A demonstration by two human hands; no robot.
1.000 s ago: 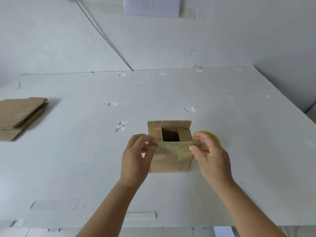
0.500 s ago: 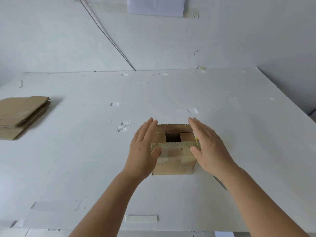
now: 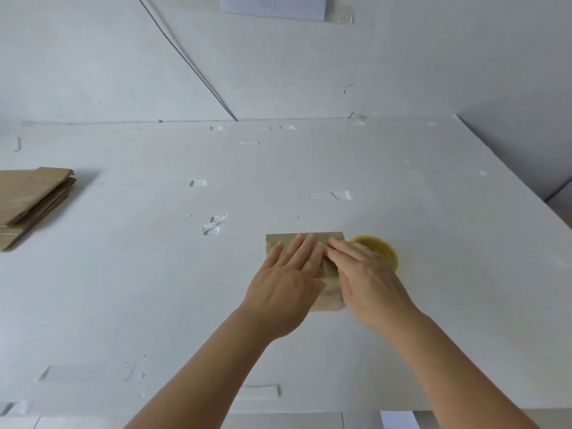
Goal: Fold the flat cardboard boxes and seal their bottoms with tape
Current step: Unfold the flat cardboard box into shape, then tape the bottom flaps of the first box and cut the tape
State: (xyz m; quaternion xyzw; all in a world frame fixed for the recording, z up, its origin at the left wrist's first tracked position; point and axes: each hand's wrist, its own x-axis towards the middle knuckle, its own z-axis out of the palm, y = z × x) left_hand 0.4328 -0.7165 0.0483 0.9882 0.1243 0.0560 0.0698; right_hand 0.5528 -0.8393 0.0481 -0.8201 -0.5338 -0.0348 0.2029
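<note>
The bench (image 3: 154, 274) is a broad white slab scarred with old tape scraps, backed by a white wall. A stack (image 3: 29, 202) of flat cardboard lies at its far left edge, well apart from the work.

The box (image 3: 305, 239) stands near the middle of the bench, just in front of the person, its flaps pressed down so the upper face is shut. Its long axis runs left to right across the view. Only the far strip of that face and a bit of the near wall show; the hands cover the rest.

The left hand (image 3: 286, 284) lies flat on the box's left half, fingers straight and slightly spread, pointing away and pressing down. The right hand (image 3: 368, 278) lies flat on the right half, fingers straight and together, angled to the left so their tips touch the left hand's over the middle. Neither hand grips anything.

The tape roll (image 3: 379, 247), yellow, lies flat on the bench just beside the box's right end, partly behind the right hand. It sits to the right of those fingers and a little beyond the knuckles, so the right hand is plainly the nearer one. Judging by this, the left would hold the flaps down while the right lifts off and reaches a short way to its right for the roll. Whether any tape already lies across the seam cannot be told under the hands.
</note>
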